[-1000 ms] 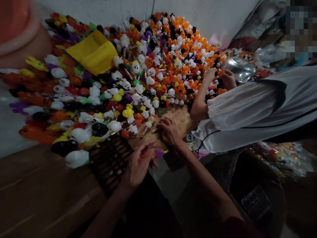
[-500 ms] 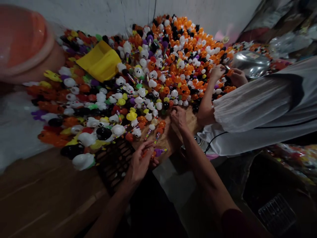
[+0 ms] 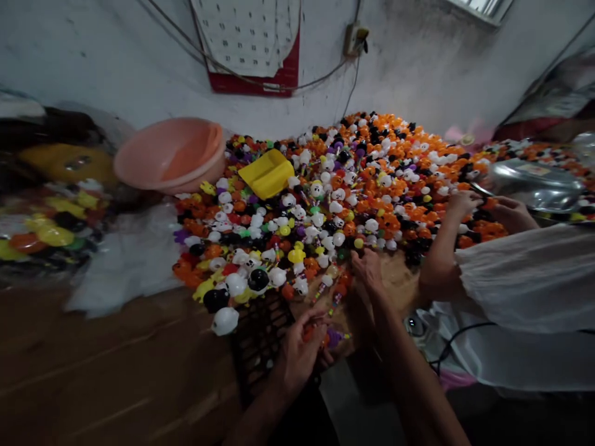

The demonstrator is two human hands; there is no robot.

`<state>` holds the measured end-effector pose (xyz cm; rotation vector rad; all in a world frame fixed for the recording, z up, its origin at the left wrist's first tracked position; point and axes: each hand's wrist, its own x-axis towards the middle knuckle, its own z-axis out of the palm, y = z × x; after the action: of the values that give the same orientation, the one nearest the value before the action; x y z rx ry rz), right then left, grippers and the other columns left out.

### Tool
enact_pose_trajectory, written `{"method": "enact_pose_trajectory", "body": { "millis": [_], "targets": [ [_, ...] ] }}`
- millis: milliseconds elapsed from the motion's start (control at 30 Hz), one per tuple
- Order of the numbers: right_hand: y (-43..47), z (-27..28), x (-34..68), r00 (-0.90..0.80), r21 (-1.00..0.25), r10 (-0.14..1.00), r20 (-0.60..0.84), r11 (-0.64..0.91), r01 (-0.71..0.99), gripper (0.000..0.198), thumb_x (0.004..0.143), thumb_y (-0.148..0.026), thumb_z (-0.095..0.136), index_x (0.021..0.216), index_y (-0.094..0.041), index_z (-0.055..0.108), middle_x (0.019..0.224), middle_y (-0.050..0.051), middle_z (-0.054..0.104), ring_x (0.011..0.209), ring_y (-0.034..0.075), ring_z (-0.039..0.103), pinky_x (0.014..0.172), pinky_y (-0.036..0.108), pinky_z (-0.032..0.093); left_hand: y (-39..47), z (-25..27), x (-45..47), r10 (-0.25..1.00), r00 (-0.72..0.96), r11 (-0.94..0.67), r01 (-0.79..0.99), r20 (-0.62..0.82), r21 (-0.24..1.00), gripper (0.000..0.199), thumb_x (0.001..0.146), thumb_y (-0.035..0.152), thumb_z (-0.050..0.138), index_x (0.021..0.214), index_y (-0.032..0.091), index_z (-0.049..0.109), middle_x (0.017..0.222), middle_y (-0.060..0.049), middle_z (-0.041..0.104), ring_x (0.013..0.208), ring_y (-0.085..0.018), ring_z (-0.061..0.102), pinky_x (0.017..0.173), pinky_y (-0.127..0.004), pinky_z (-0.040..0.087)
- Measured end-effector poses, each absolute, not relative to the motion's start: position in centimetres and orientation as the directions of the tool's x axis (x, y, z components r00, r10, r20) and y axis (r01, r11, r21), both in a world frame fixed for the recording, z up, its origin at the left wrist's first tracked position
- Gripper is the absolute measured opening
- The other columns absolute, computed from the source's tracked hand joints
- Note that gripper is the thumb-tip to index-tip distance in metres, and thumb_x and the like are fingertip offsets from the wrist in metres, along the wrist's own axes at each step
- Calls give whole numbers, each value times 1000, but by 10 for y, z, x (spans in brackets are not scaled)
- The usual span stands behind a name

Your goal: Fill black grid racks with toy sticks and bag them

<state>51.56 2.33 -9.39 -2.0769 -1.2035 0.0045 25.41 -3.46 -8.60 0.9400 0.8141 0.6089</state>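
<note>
A big heap of small plastic toys [image 3: 362, 186], orange, white, black, yellow and purple, covers the surface in front of me. My left hand [image 3: 302, 353] is closed around a few small toy pieces, one with a purple end [image 3: 335, 337], above a black grid crate [image 3: 260, 337]. My right hand [image 3: 368, 267] reaches forward with fingers spread onto the near edge of the heap, resting on a bare wooden board [image 3: 395, 285]. Whether it grips a toy I cannot tell.
A person in white sleeves [image 3: 525, 279] works at my right, both hands [image 3: 465, 201] in the heap beside a metal bowl [image 3: 534, 183]. A pink basin [image 3: 171, 155] and yellow scoop [image 3: 270, 173] lie at the back left. A wall calendar [image 3: 251, 43] hangs behind.
My head has tilted up, bringing the wall, calendar and pink basin into view. My right hand moved forward from near my left hand to the heap's edge. My left hand kept its hold.
</note>
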Motion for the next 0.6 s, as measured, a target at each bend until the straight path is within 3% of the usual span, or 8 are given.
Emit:
{"method": "enact_pose_trajectory", "body": {
  "millis": [200,367,467,600],
  "targets": [
    [6,-69,515,681,-472,688,253,-526,707,28,81,-31,55,55,-21,55,49,-2,41,45,10,31,47,26,24,-40,-78,248,727,587,474,-53,-357,879,78,61,69,81,112,13,62,113,-18,73,45,-11,62,44,-24,48],
    [-5,-52,520,691,-418,714,111,-597,685,28,81,-31,60,56,-18,59,50,-1,47,48,10,40,50,26,27,-43,-70,242,734,596,433,-44,-324,900,76,63,66,82,112,12,63,105,-15,74,48,-12,62,46,-24,50],
    [-26,-56,517,744,-386,661,101,-663,642,33,91,-34,50,69,-15,67,65,5,62,60,15,53,57,27,34,-46,-69,241,737,595,423,-37,-320,905,73,65,64,81,113,12,64,105,-14,74,50,-12,63,47,-25,51],
    [-51,-74,506,811,-331,547,205,-741,584,36,98,-31,41,103,-11,71,103,17,71,85,23,63,71,31,42,-51,-71,242,716,613,428,-9,-333,904,69,67,61,80,113,12,65,94,-9,74,51,-13,64,50,-25,53]
  ]
}}
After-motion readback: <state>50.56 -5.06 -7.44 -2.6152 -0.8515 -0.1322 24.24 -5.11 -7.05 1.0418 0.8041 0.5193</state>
